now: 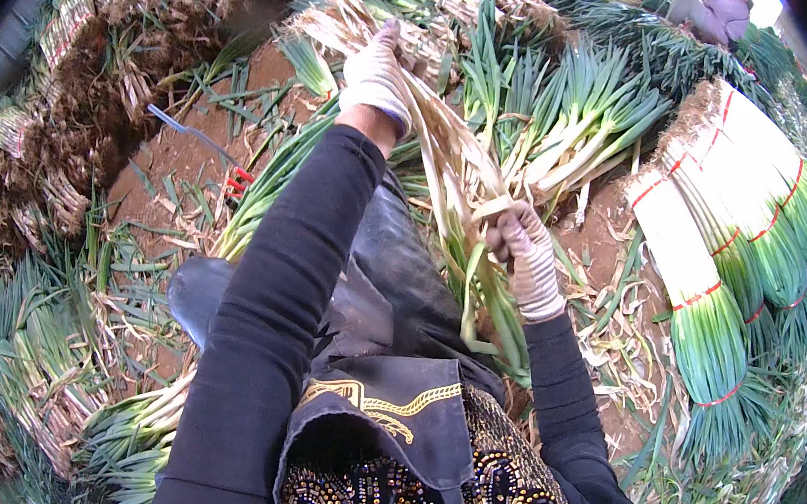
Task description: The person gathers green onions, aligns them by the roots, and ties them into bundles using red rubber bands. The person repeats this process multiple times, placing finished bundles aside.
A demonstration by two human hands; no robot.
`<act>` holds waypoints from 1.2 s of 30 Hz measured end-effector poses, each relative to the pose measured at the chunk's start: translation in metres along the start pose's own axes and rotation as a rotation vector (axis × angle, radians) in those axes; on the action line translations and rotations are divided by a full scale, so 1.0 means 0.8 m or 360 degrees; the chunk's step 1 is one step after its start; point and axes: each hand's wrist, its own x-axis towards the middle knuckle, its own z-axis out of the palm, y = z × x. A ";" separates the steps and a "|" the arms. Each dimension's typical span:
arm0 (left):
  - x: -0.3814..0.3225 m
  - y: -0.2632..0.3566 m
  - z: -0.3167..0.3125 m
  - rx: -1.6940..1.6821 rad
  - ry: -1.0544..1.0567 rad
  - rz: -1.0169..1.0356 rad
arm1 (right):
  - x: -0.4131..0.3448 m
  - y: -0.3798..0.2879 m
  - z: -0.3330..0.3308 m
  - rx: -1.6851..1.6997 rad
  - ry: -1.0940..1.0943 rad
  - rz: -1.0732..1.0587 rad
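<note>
My left hand (379,79), in a striped knit glove, is closed around a scallion stalk (437,131) near its root end. Further along the same stretch of pale stalk and dry leaf, my right hand (526,259) pinches the withered outer leaves (479,220); its glove is soiled at the fingers. Green leaf ends (503,332) hang below that hand, over my lap. Just beyond my left hand, a heap of scallions with dry roots (341,21) lies on the ground. Between my hands and the tied bundles, peeled scallions (576,137) rest with their leaves pointing away.
Tied bundles of clean scallions (684,241), bound with red bands, lie at right. Unpeeled bundles with soil-covered roots (83,92) line the left. A blue-handled tool (195,132) and red bands (238,183) lie near my left arm. Another person's gloved hand (712,14) shows at top right.
</note>
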 end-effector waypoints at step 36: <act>-0.007 0.026 0.041 -0.0226 -0.0044 0.0394 | 0.046 0.028 0.089 -0.2316 0.0125 -0.0420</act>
